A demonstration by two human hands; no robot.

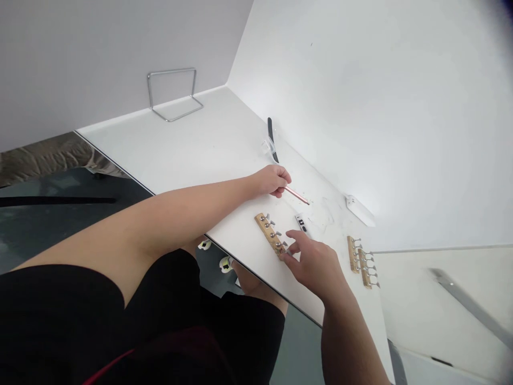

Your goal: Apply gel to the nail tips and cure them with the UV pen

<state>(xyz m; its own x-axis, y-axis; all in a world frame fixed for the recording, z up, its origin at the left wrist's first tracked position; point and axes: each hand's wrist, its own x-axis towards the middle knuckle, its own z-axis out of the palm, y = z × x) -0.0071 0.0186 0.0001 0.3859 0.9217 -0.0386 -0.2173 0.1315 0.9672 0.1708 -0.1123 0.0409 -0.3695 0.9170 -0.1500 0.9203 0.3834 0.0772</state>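
My left hand (pixel 276 181) is closed round the back end of a slim pink pen-like tool (pixel 296 194), its dark tip directed down to the right over the white tabletop. Nearer to me lies a narrow wooden strip (pixel 264 226) with several metal pegs along it. At its right end, the thumb and fingers of my right hand (pixel 316 262) close on the strip beside the last peg; the index finger stands slightly off. Just beyond that hand, a small white device (pixel 302 223) with black markings lies on the table, partly hidden by the fingers.
Two more wooden strips with pegs (pixel 353 254) lie at the right. By the wall are a white power strip (pixel 359 210), a black curved bar (pixel 270 133) and a clear plastic piece (pixel 266 146). A metal wire stand (pixel 176 115) stands far left. The table's front edge runs below my arms.
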